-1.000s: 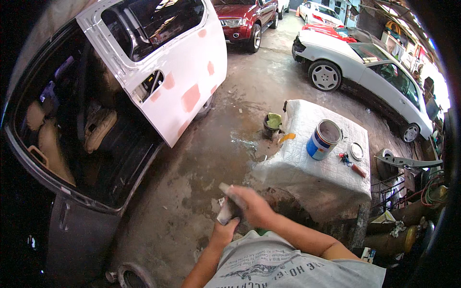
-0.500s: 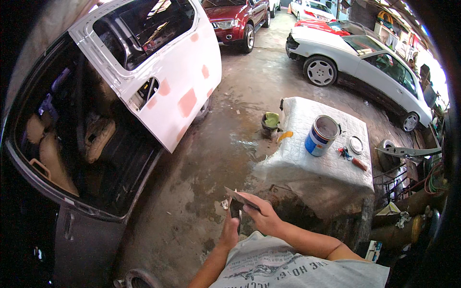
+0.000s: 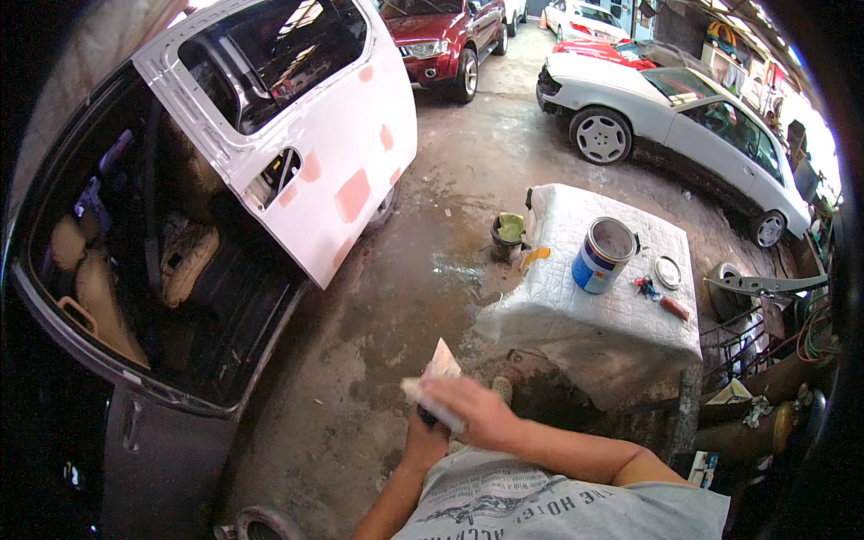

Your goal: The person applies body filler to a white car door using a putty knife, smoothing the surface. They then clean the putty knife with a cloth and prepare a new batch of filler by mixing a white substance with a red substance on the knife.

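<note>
two hands, two spreaders, close to the chest

the right hand (image 3: 472,409) is blurred; its fingers are closed over a pale flat spreader (image 3: 432,403) that sticks out to the left of the knuckles. just below it the left hand (image 3: 425,441) is gripped around the dark handle of a second blade (image 3: 442,362), whose pale, pointed tip stands up above the right hand. the two hands touch, right over left, held over the stained concrete floor (image 3: 378,297) in front of the grey shirt (image 3: 531,495).

to the right, near the hands, stands a table under a white quilted cover (image 3: 612,306). on it are an open blue and white tin (image 3: 602,254), its round lid (image 3: 669,271) lying apart, and a brown-handled tool (image 3: 673,309). a small dark pot (image 3: 507,236) with something green in it sits on the floor at the table's far corner.

to the left, well apart, a white car door (image 3: 306,135) with pink filler patches hangs open.
</note>
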Demonstrator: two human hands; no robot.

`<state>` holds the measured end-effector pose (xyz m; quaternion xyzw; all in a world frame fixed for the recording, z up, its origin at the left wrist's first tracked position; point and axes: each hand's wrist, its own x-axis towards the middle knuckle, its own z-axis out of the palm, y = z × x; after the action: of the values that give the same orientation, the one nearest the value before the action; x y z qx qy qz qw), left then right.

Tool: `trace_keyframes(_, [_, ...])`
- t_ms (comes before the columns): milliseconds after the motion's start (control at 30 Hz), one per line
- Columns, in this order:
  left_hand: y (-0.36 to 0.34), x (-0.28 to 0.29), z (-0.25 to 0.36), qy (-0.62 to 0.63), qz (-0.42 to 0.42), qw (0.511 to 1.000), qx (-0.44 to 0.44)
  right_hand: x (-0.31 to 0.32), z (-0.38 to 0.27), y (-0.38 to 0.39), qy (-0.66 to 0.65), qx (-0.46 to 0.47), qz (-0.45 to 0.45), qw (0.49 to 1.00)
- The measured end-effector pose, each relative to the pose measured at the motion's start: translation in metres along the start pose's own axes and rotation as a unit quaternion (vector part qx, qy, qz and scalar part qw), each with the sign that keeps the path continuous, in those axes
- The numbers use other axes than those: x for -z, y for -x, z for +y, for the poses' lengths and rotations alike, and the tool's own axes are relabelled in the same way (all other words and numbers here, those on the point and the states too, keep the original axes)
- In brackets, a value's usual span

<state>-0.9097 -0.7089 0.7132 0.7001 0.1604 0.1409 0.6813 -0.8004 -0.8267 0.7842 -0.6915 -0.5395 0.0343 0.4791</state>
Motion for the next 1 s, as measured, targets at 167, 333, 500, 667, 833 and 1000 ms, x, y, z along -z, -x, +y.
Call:
trace_keyframes(167, [0.005, 0.011, -0.003, -0.050, 0.015, 0.999, 0.015, -0.005, -0.003, 0.002, -0.038, 0.028, -0.018, 0.999])
trace_keyframes(333, [0.003, -0.003, 0.017, 0.049, -0.014, 0.999, -0.005, -0.002, 0.027, -0.023, -0.025, -0.098, 0.076, 0.992])
trace_keyframes(500, [0.018, 0.007, 0.035, -0.005, 0.013, 1.000, 0.018, 0.046, 0.048, -0.032, -0.207, -0.300, 0.083, 0.927])
trace_keyframes(667, [0.007, 0.018, 0.061, -0.187, 0.050, 0.971, -0.139, 0.057, 0.070, -0.054, -0.232, -0.237, 0.240, 0.912])
trace_keyframes(833, [-0.005, 0.019, 0.082, -0.243, 0.102, 0.946, -0.187, 0.007, 0.090, -0.018, -0.180, -0.226, 0.157, 0.944])
trace_keyframes(1000, [-0.012, 0.025, 0.072, -0.028, 0.203, 0.977, -0.057, -0.003, 0.053, 0.008, -0.314, -0.281, 0.100, 0.901])
